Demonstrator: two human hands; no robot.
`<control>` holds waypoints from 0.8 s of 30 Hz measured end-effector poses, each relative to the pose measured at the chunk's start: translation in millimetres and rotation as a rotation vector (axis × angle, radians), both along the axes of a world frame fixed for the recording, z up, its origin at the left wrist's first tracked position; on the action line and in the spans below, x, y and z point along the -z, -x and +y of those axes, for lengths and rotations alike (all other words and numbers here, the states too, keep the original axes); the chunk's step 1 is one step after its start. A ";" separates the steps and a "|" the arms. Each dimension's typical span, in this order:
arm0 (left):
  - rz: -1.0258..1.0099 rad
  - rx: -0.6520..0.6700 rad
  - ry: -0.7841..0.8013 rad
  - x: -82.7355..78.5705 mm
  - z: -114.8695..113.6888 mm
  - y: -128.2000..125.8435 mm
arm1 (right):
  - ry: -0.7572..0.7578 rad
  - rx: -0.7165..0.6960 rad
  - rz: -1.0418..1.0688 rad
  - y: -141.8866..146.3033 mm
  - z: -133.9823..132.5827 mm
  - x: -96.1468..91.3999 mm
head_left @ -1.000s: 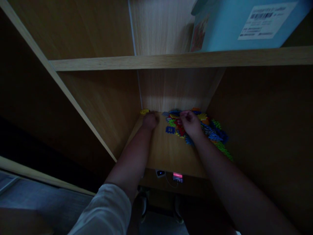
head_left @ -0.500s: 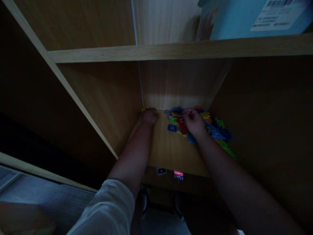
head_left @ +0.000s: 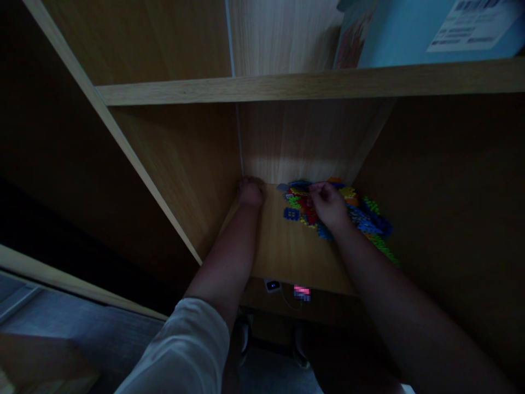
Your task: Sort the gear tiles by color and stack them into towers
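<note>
My left hand (head_left: pixel 251 192) is curled in the back left corner of the wooden shelf (head_left: pixel 295 257), and a small yellow plastic piece lies hidden under its fingers. A heap of colourful interlocking plastic pieces (head_left: pixel 356 214) spreads along the back right of the shelf, with a blue piece (head_left: pixel 291 214) at its left side. My right hand (head_left: pixel 328 206) rests on this heap with its fingers pinched together. Whatever lies between them is hidden.
Tall wooden side panels and a back panel enclose the shelf. A wooden shelf board (head_left: pixel 287 86) crosses above, carrying a blue box with a white label (head_left: pixel 410 33). A small black device (head_left: pixel 272 285) and a pink-marked item (head_left: pixel 302 293) sit below the shelf's front edge.
The yellow piece, visible beside my left hand earlier, is now covered by it. My right hand has shifted slightly right over the heap. The whole view has tilted slightly.
</note>
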State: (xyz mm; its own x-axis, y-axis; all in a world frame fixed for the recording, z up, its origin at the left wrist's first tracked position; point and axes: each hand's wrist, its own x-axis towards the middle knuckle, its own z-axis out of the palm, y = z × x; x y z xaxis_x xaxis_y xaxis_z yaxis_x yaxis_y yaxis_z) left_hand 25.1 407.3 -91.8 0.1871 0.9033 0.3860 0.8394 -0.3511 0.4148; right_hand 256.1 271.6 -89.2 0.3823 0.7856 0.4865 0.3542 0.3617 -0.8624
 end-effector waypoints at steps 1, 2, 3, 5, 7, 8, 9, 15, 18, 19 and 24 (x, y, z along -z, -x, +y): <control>-0.008 -0.041 0.001 1.2 -0.2 -0.7 | -0.004 0.002 -0.015 -0.5 0.2 0.4; -0.016 -0.077 0.006 2.6 0.0 -1.5 | -0.006 0.006 -0.032 -1.2 0.4 1.0; -0.023 -0.102 0.017 3.8 0.4 -2.2 | -0.007 0.012 -0.050 -2.0 0.8 1.8; -0.027 -0.121 0.045 5.3 1.8 -3.3 | -0.007 0.028 -0.078 -3.6 1.7 3.3; -0.020 -0.125 0.067 5.3 2.9 -3.9 | -0.003 0.039 -0.097 -4.8 2.3 4.2; -0.012 -0.127 0.074 4.7 3.2 -4.1 | -0.001 0.045 -0.107 -5.0 2.4 4.2; -0.001 -0.130 0.081 3.9 3.2 -4.4 | -0.001 0.053 -0.119 -4.9 2.2 3.9; 0.068 -0.149 0.093 -2.4 -4.9 -5.9 | -0.030 0.110 -0.248 -1.3 -1.5 -2.3; 0.081 -0.169 0.065 -7.4 -14.5 -4.6 | -0.022 0.123 -0.255 -0.9 -2.7 -5.3; 0.080 -0.176 0.037 -10.0 -18.2 -4.1 | -0.026 0.131 -0.260 -0.7 -3.6 -7.0; 0.010 0.029 -0.178 -32.4 -42.9 -10.3 | -0.118 0.202 -0.386 14.1 -31.7 -34.4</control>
State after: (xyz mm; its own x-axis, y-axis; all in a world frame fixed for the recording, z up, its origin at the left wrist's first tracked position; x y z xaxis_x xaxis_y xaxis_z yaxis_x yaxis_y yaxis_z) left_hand 35.4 364.4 -59.3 0.2164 0.8150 0.5375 0.8318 -0.4422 0.3356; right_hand 242.0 240.0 -54.8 0.2948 0.6449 0.7052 0.7156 0.3400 -0.6101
